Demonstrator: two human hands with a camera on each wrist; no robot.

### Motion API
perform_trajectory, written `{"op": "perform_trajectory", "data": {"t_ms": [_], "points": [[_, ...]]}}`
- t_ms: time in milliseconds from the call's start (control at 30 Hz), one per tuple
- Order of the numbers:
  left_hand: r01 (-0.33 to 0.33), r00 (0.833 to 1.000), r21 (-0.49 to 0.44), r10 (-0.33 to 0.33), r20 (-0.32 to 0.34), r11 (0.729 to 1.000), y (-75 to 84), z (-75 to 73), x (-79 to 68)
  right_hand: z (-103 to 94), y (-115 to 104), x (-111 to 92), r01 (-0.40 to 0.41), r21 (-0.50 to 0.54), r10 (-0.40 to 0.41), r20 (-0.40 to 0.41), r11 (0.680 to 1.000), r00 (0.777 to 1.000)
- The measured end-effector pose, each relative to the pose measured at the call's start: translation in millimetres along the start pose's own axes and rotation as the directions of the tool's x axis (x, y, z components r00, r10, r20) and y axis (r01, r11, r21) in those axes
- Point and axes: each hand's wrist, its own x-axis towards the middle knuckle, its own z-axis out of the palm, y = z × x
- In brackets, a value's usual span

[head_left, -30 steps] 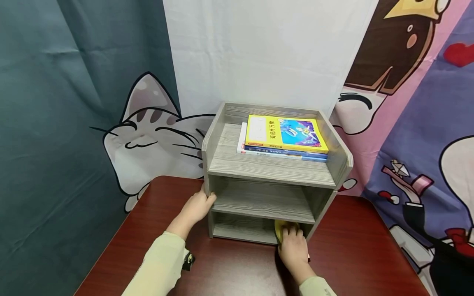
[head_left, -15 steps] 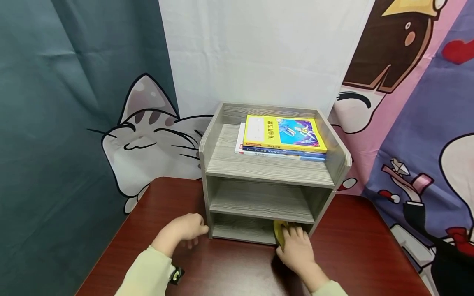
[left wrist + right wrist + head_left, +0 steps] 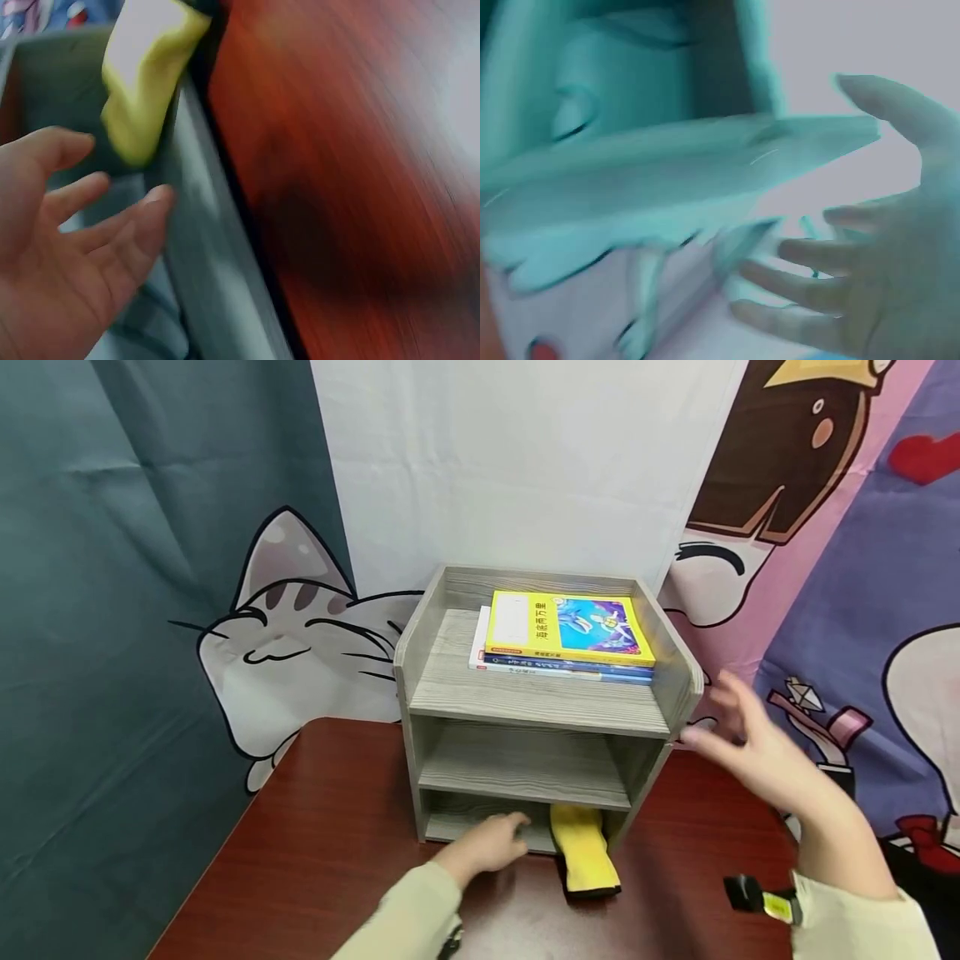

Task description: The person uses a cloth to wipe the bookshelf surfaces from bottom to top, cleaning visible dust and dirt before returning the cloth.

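Note:
A folded yellow cloth with a black edge sticks out of the right end of the bottom compartment, its front end over the tabletop. Left of it, at the compartment's opening, is my left hand, fingers loosely bent. In the left wrist view, the cloth lies beyond the fingertips of that hand, with a gap between. My right hand is raised beside the right side panel of the grey wooden shelf, thumb and fingers spread. The right wrist view shows this hand holding nothing, near a blurred shelf panel.
On the shelf's top lies a stack of books, a yellow one uppermost. The shelf stands on a dark red table. Printed curtains hang behind and at both sides.
My right hand has let go of the cloth and risen to the right. My left hand left the shelf's left side and moved right towards the cloth, which now shows more fully.

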Motion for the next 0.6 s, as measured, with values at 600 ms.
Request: {"op": "perform_trajectory", "data": {"t_ms": [600], "points": [[0.35, 0.936, 0.365, -0.335, -0.104, 0.863, 96.6, 91.6, 71.0, 13.4, -54.8, 64.2, -0.223, -0.317, 0.093, -0.379, 0.922, 0.921]]}}
